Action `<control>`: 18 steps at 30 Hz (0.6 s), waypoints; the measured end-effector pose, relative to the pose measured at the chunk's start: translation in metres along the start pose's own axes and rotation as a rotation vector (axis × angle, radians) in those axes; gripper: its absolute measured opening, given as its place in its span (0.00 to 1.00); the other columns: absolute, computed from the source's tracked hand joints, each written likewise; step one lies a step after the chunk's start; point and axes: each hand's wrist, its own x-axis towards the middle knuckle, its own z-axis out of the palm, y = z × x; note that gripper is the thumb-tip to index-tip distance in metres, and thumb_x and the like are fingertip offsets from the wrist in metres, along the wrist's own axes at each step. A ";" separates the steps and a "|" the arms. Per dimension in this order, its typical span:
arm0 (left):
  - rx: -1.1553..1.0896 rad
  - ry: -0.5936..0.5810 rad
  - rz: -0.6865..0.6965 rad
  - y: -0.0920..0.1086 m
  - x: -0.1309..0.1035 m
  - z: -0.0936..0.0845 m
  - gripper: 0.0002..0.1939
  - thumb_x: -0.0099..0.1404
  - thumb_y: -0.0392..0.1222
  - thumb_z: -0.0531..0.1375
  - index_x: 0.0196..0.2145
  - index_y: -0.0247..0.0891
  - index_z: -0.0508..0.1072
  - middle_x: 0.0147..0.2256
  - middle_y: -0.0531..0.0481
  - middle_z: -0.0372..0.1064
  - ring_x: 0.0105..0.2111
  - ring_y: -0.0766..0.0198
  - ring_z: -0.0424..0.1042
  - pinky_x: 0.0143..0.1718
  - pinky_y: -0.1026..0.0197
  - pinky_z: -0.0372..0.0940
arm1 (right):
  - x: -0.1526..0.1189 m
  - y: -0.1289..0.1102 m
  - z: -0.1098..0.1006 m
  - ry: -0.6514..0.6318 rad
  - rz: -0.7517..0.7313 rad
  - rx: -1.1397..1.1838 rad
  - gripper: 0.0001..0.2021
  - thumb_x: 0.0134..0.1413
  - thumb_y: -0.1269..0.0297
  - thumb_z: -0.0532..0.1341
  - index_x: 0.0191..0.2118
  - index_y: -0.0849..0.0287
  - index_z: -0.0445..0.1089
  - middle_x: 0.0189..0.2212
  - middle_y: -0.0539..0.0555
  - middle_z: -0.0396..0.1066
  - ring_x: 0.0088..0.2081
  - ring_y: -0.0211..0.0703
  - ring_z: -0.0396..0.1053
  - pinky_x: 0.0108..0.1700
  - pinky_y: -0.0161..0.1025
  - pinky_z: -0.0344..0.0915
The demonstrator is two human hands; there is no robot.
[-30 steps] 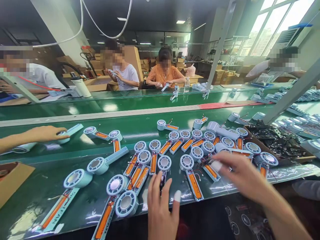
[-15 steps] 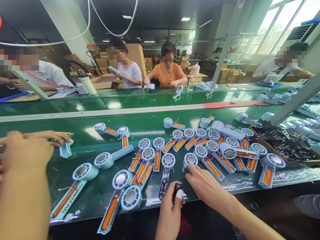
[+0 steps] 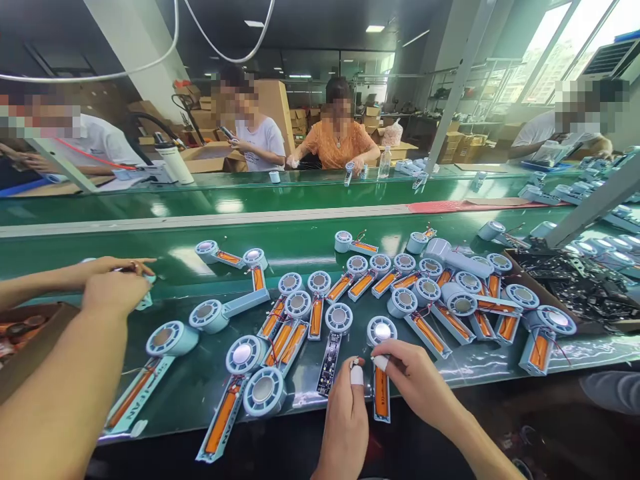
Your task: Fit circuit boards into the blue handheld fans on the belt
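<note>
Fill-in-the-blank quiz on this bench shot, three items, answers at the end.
1. The thumb of the person's left hand wears a cover coloured ____.
2. The fan unit at the right hand has a strip in its handle coloured ____.
3. Compared with that strip, the black circuit board lies further to the picture's ____.

Missing words: white; orange; left.

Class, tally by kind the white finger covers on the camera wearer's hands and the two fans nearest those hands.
White finger covers, on left hand and right hand: 2
Round pale-blue fan showing orange strip: 1
Round pale-blue fan showing black circuit board: 1
Total: 4
</note>
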 end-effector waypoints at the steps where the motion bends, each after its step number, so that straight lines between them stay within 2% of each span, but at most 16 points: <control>1: 0.003 0.011 -0.001 0.002 0.001 0.000 0.29 0.67 0.55 0.47 0.55 0.35 0.70 0.56 0.33 0.70 0.59 0.45 0.66 0.61 0.42 0.58 | -0.001 0.001 0.004 0.020 0.027 0.040 0.09 0.67 0.62 0.55 0.41 0.56 0.72 0.35 0.53 0.75 0.34 0.44 0.71 0.37 0.38 0.67; 3: -0.017 0.018 -0.002 0.005 0.004 -0.002 0.26 0.66 0.55 0.48 0.53 0.37 0.71 0.55 0.35 0.72 0.57 0.46 0.68 0.60 0.43 0.60 | -0.002 0.002 0.009 0.057 0.062 0.108 0.09 0.66 0.61 0.56 0.45 0.56 0.72 0.35 0.53 0.75 0.32 0.43 0.70 0.35 0.38 0.68; 6: -0.059 0.032 -0.002 0.009 0.008 -0.003 0.20 0.67 0.56 0.51 0.44 0.40 0.74 0.45 0.41 0.76 0.50 0.50 0.73 0.51 0.50 0.67 | -0.003 0.002 0.013 0.093 0.043 0.122 0.11 0.65 0.63 0.56 0.50 0.56 0.69 0.36 0.52 0.76 0.30 0.41 0.69 0.34 0.36 0.68; 9: -0.063 0.047 0.004 0.010 0.012 -0.002 0.21 0.67 0.58 0.53 0.39 0.39 0.74 0.35 0.45 0.75 0.41 0.53 0.75 0.41 0.55 0.70 | -0.006 0.004 0.013 0.107 -0.022 0.007 0.13 0.64 0.68 0.54 0.52 0.54 0.69 0.37 0.52 0.77 0.30 0.41 0.71 0.33 0.36 0.69; 11: -0.061 0.035 0.022 0.011 0.015 -0.002 0.21 0.66 0.59 0.55 0.36 0.38 0.75 0.32 0.47 0.74 0.37 0.54 0.74 0.37 0.57 0.69 | -0.008 0.007 0.014 0.112 -0.093 -0.097 0.16 0.62 0.72 0.53 0.52 0.53 0.69 0.40 0.53 0.78 0.36 0.44 0.75 0.38 0.38 0.71; 14: -0.049 0.008 0.055 0.014 0.019 -0.003 0.20 0.64 0.59 0.57 0.35 0.38 0.75 0.31 0.48 0.75 0.35 0.55 0.74 0.37 0.57 0.69 | -0.010 0.012 0.016 0.103 -0.184 -0.204 0.19 0.61 0.75 0.51 0.53 0.53 0.69 0.44 0.56 0.78 0.44 0.47 0.76 0.44 0.41 0.72; 18: -0.007 0.008 0.090 0.018 0.017 -0.006 0.19 0.65 0.56 0.56 0.39 0.37 0.76 0.38 0.42 0.77 0.40 0.51 0.74 0.45 0.51 0.68 | -0.009 0.009 0.016 0.096 -0.153 -0.169 0.16 0.61 0.75 0.52 0.48 0.53 0.71 0.41 0.55 0.78 0.40 0.46 0.76 0.40 0.39 0.71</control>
